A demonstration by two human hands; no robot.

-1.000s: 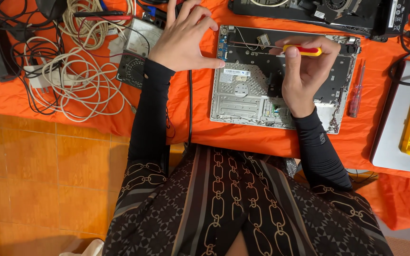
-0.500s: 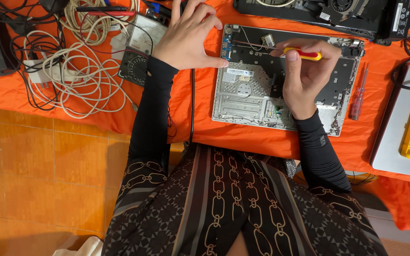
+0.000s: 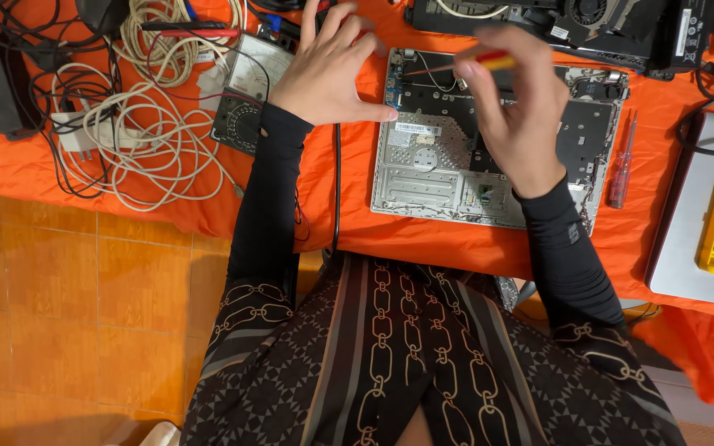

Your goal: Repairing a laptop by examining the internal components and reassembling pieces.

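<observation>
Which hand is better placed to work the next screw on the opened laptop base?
Right, probably. The right hand grips the red and yellow screwdriver above the laptop base. The left hand holds no tool; its thumb touches the base's left edge.

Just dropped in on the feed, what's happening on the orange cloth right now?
A person sits at a table covered in orange cloth, working on an opened silver laptop chassis with its internals exposed. The right hand holds a red-and-yellow-handled screwdriver above the chassis, its shaft pointing left toward the upper left corner. The left hand rests spread on the cloth, thumb touching the chassis's left edge. A second red screwdriver lies untouched to the right, and an analogue multimeter sits among white cables on the left.
</observation>
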